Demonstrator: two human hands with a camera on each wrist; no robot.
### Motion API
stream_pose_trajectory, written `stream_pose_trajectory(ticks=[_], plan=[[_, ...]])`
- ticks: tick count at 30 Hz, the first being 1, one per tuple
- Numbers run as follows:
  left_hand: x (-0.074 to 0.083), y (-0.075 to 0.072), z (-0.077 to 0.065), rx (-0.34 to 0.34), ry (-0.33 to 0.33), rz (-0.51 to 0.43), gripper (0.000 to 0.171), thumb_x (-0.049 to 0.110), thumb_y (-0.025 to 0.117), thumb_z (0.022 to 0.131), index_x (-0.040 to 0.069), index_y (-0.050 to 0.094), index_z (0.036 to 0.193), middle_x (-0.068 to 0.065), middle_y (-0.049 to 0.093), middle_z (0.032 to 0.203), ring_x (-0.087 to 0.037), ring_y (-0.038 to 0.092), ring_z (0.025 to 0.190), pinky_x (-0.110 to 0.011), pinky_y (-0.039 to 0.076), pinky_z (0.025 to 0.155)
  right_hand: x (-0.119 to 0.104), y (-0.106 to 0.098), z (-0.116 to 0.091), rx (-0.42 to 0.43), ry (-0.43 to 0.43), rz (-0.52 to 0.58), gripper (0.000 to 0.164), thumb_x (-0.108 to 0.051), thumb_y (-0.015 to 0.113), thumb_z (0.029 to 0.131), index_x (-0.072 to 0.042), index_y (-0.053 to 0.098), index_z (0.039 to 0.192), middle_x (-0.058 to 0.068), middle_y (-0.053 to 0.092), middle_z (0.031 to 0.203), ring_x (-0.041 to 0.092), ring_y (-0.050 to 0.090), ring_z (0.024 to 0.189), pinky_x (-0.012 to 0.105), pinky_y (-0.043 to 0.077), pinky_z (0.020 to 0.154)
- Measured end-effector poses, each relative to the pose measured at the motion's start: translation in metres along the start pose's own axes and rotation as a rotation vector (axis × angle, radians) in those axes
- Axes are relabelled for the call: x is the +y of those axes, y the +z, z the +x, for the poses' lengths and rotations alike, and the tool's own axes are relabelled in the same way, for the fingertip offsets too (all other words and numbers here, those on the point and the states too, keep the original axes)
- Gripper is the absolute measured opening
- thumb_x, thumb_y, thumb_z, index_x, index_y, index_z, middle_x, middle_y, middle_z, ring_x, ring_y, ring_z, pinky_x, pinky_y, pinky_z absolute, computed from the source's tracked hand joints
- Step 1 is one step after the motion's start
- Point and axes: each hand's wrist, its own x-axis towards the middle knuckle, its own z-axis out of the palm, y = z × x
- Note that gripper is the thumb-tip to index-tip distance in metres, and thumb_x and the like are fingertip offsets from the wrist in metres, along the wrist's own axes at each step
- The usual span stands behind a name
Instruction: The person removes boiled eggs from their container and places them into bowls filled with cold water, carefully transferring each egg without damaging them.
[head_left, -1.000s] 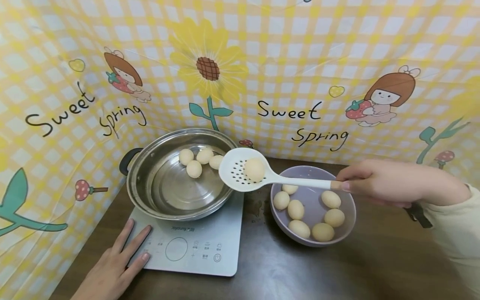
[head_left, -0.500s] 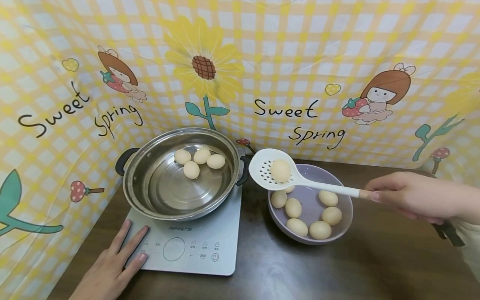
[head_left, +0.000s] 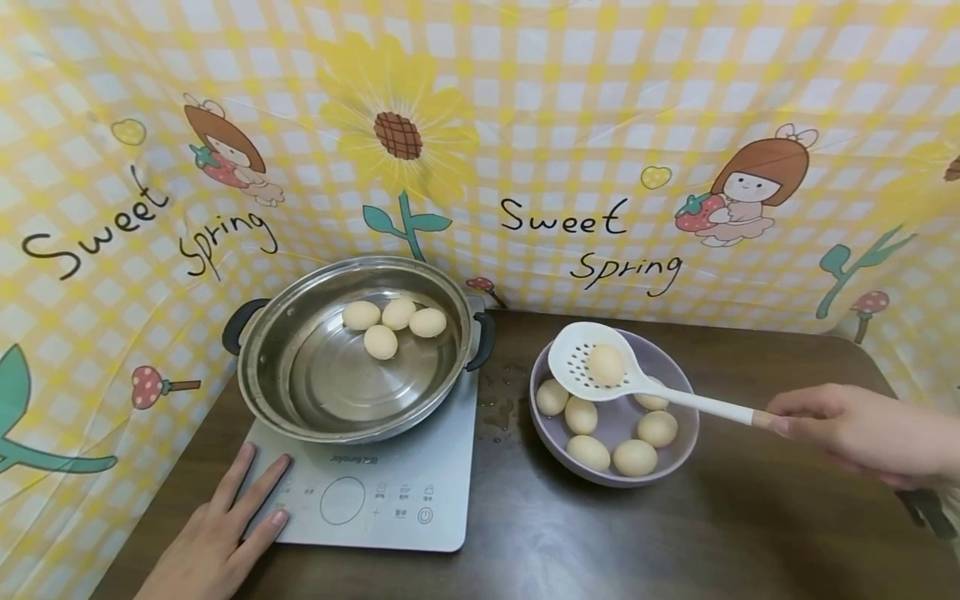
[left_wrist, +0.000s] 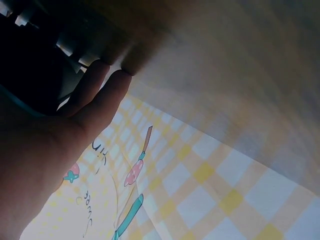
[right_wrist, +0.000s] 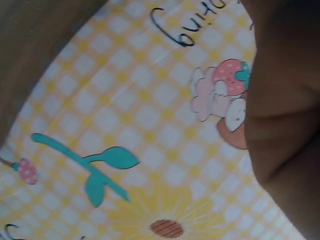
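In the head view my right hand (head_left: 855, 429) grips the handle of a white slotted spoon (head_left: 720, 407). One egg (head_left: 606, 365) lies in the spoon's bowl, which is over the back part of a purple bowl (head_left: 538, 425). Several brown eggs (head_left: 635, 457) sit inside that bowl, some partly hidden by the spoon. My left hand (head_left: 213, 533) rests with spread fingers on the left edge of a white induction cooker (head_left: 442, 467). On the cooker stands a steel pot (head_left: 352, 392) with several eggs (head_left: 381, 342) in water. The right wrist view shows only part of the right hand (right_wrist: 285, 115).
Water drops (head_left: 495, 408) spot the brown table (head_left: 570, 542) between cooker and bowl. Black handles (head_left: 483, 340) stick out from the pot's sides. A yellow checked cloth (head_left: 540, 125) with printed flowers and figures rises behind and to the left.
My right hand has carried the slotted spoon and its egg rightward from the pot's rim to the purple bowl, then lowered it. My left hand stays on the cooker.
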Motion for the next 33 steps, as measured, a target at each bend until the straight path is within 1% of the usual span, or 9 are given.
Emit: stream_pose_trajectory(ticks=[4, 8, 11, 13, 18, 22, 24, 27, 33], plan=[[-0.001, 0.000, -0.001, -0.014, -0.009, -0.008, 0.063, 0.041, 0.051, 0.106, 0.023, 0.027, 0.162, -0.021, 0.003, 0.166, -0.065, 0.049, 0.111, -0.072, 0.043, 0.073, 0.017, 0.006, -0.003, -0.005, -0.078, 0.042, 0.037, -0.006, 0.040, 0.109, 0.025, 0.042, 0.130, -0.006, 0.046, 0.066, 0.005, 0.026, 0.040, 0.021, 0.032, 0.033], [-0.001, 0.001, -0.001, -0.021, -0.015, -0.010, 0.063, 0.043, 0.050, 0.107, 0.024, 0.026, 0.162, -0.020, 0.002, 0.167, -0.067, 0.048, 0.112, -0.073, 0.043, 0.073, 0.025, 0.012, -0.007, 0.073, -0.049, -0.082, 0.036, -0.013, 0.046, 0.109, 0.016, 0.050, 0.131, -0.006, 0.048, 0.065, -0.003, 0.030, 0.038, 0.022, 0.037, 0.032], [-0.001, 0.001, -0.001, -0.018, -0.015, -0.008, 0.063, 0.043, 0.049, 0.107, 0.025, 0.025, 0.162, -0.019, 0.001, 0.167, -0.066, 0.048, 0.112, -0.073, 0.043, 0.072, 0.028, 0.015, -0.008, 0.134, -0.030, -0.184, 0.036, -0.018, 0.050, 0.109, 0.009, 0.054, 0.133, -0.013, 0.043, 0.055, -0.006, 0.031, 0.037, 0.022, 0.038, 0.031], [-0.002, 0.001, -0.001, -0.015, -0.013, -0.007, 0.063, 0.043, 0.050, 0.106, 0.025, 0.026, 0.162, -0.019, 0.001, 0.167, -0.066, 0.048, 0.112, -0.073, 0.043, 0.072, 0.030, 0.018, -0.008, 0.173, -0.053, -0.234, 0.034, -0.016, 0.051, 0.108, 0.008, 0.056, 0.131, -0.013, 0.045, 0.057, -0.006, 0.031, 0.038, 0.022, 0.037, 0.031], [-0.002, 0.002, -0.001, -0.011, -0.010, -0.010, 0.063, 0.042, 0.050, 0.106, 0.025, 0.025, 0.162, -0.020, 0.001, 0.167, -0.066, 0.049, 0.111, -0.072, 0.043, 0.072, 0.031, 0.024, -0.005, 0.385, -0.114, -0.426, 0.022, -0.014, 0.060, 0.103, -0.001, 0.065, 0.120, -0.016, 0.043, 0.061, -0.003, 0.029, 0.043, 0.020, 0.034, 0.037], [-0.002, 0.002, -0.001, -0.012, -0.008, -0.012, 0.064, 0.042, 0.050, 0.106, 0.026, 0.025, 0.162, -0.020, 0.002, 0.167, -0.066, 0.049, 0.111, -0.072, 0.043, 0.073, 0.028, 0.026, -0.004, 0.559, -0.089, -0.522, 0.018, -0.017, 0.066, 0.100, -0.012, 0.066, 0.118, -0.014, 0.043, 0.064, 0.002, 0.030, 0.045, 0.025, 0.032, 0.040], [-0.001, 0.001, 0.000, -0.014, -0.009, -0.014, 0.063, 0.042, 0.050, 0.106, 0.025, 0.025, 0.162, -0.020, 0.002, 0.167, -0.066, 0.049, 0.111, -0.072, 0.043, 0.073, 0.027, 0.026, -0.005, 0.624, -0.082, -0.533, 0.020, -0.018, 0.067, 0.099, -0.015, 0.064, 0.119, -0.012, 0.044, 0.064, 0.003, 0.030, 0.045, 0.025, 0.031, 0.040], [-0.001, 0.001, -0.002, -0.018, -0.017, -0.013, 0.063, 0.043, 0.050, 0.106, 0.026, 0.025, 0.162, -0.020, 0.002, 0.167, -0.065, 0.049, 0.112, -0.072, 0.043, 0.073, 0.023, 0.026, -0.007, 0.706, -0.103, -0.534, 0.024, -0.015, 0.069, 0.098, -0.015, 0.061, 0.121, -0.010, 0.049, 0.066, 0.003, 0.029, 0.042, 0.025, 0.030, 0.037], [0.000, 0.000, -0.002, 0.010, -0.006, -0.012, 0.064, 0.039, 0.053, 0.106, 0.026, 0.026, 0.162, -0.019, 0.002, 0.167, -0.065, 0.049, 0.111, -0.073, 0.043, 0.073, 0.017, 0.033, -0.005, 0.802, -0.144, -0.474, 0.026, -0.012, 0.068, 0.098, -0.012, 0.060, 0.123, 0.002, 0.066, 0.080, 0.005, 0.031, 0.040, 0.026, 0.030, 0.035]])
